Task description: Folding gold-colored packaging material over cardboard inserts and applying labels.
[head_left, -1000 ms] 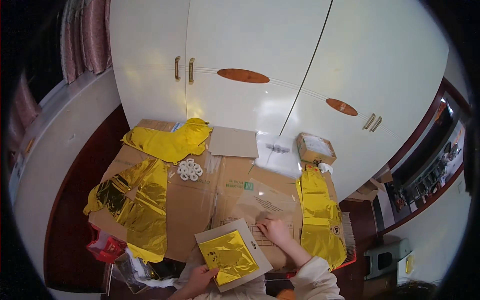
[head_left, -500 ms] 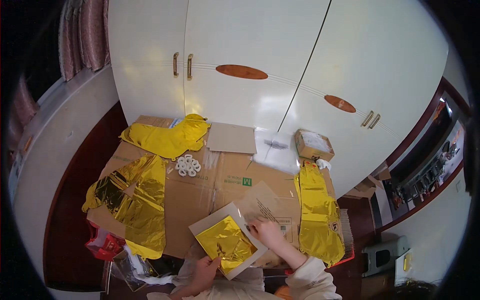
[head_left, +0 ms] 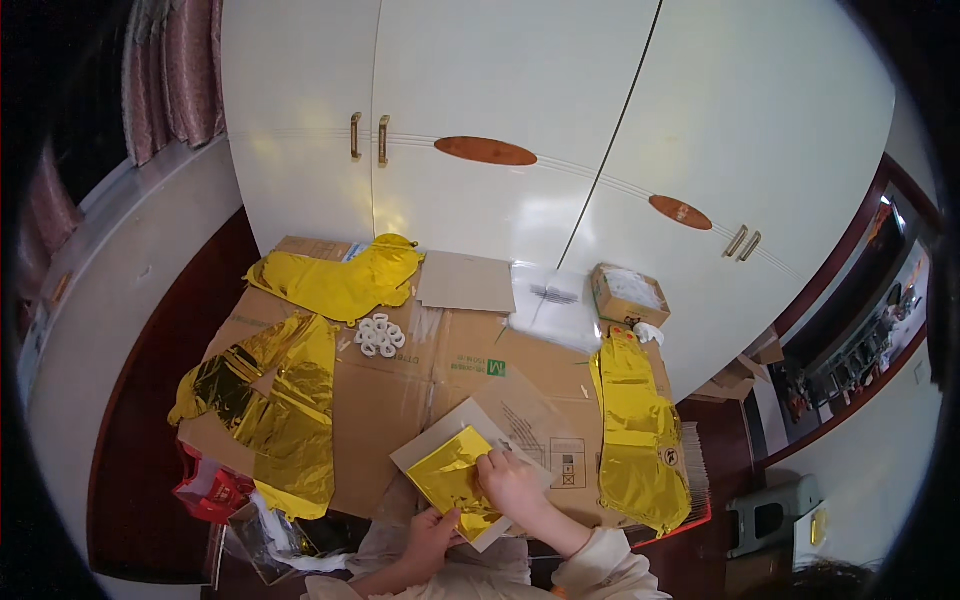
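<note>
A folded gold foil balloon (head_left: 446, 466) lies on a grey card (head_left: 410, 451), tilted at the near edge of the cardboard-covered table. Closed on the foil's near-left corner is my left hand (head_left: 430, 537), its thumb on top. My right hand (head_left: 507, 484) presses its bent fingers together at the foil's right edge, covering part of it. Under and beyond the card is a clear plastic bag (head_left: 517, 412) with printing on it.
Spread gold foil balloons lie at the left (head_left: 300, 405), far left (head_left: 335, 280) and right (head_left: 640, 430). White rings (head_left: 379, 336) sit in a cluster. Behind are grey cards (head_left: 467, 281), clear bags (head_left: 553, 300) and a small carton (head_left: 627, 293). Cabinet doors (head_left: 480, 70) stand beyond.
My right hand has moved left from the card's right side onto the foil. The card and foil have shifted slightly. My left hand keeps its hold at the near corner.
</note>
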A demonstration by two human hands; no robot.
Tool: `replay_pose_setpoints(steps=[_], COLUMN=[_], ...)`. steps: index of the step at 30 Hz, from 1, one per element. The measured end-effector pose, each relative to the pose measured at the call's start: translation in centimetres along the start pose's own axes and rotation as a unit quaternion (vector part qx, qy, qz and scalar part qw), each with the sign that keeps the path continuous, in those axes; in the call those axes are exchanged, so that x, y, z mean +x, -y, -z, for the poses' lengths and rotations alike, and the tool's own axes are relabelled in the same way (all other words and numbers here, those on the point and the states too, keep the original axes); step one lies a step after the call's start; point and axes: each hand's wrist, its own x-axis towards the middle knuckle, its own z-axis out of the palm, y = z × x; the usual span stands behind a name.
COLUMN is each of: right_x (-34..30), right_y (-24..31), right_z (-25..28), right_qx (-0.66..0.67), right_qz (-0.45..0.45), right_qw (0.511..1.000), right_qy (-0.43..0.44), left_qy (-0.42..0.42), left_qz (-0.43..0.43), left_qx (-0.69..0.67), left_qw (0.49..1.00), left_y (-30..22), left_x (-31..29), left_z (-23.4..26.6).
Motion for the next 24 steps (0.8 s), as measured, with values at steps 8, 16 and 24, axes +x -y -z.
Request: replay_pose_setpoints(steps=[8, 16, 24], right_x=[0.8, 0.8, 0.7], right_y=[0.6, 2.3, 4.4], right_z=[1.0, 0.2, 0.6], right_qx=[-0.031, 0.010, 0.027], right_qz=[-0.029, -0.035, -0.016], right_qw=[0.998, 0.999, 0.999], right_qy=[-0.039, -0.011, 0.008], left_qy=[-0.019, -0.015, 0.003], left_qz=[-0.024, -0.039, -0.034], left_qx=[-0.004, -0.018, -0.044], left_qw=[1.000, 0.999, 0.998], left_y=[-0.1, -0.5, -1.6], left_x=[-0.1, 0.0, 0.7], left_z=[0.4, 0.1, -1.6])
